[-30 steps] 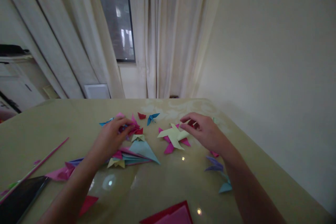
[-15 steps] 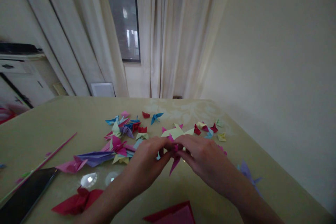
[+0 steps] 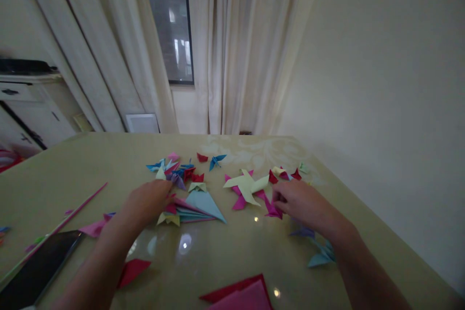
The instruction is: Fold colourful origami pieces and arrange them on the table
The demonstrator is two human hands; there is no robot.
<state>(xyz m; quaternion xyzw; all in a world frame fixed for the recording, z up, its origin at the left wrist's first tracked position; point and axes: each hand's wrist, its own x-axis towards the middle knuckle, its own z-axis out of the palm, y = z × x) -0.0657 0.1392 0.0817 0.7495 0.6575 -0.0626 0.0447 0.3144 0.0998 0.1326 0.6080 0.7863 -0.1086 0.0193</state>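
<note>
My left hand (image 3: pixel 150 201) reaches into the pile of folded paper at centre-left. Its fingers are closed at a magenta origami flower (image 3: pixel 170 207), which the hand mostly covers. Beside it lie a light blue folded paper (image 3: pixel 205 203), a purple origami piece (image 3: pixel 178 180) and a yellow one (image 3: pixel 169 219). Over on the right, my right hand (image 3: pixel 300 203) has its fingers curled together at a magenta origami piece (image 3: pixel 273 209) low on the table. Just left of that lies a pale green paper pinwheel (image 3: pixel 247 185) with magenta pieces under it.
Small red origami pieces (image 3: pixel 297 174) lie beyond my right hand. A light blue origami piece (image 3: pixel 321 255) sits by my right forearm. Red and pink paper (image 3: pixel 243 295) is at the front edge. A dark phone (image 3: pixel 39 269) and a thin pink-green stick (image 3: pixel 72 215) lie left.
My hands were together at the centre, holding a magenta origami piece; they have parted. The left went left to the pile, the right moved right and forward. The pale green pinwheel is uncovered.
</note>
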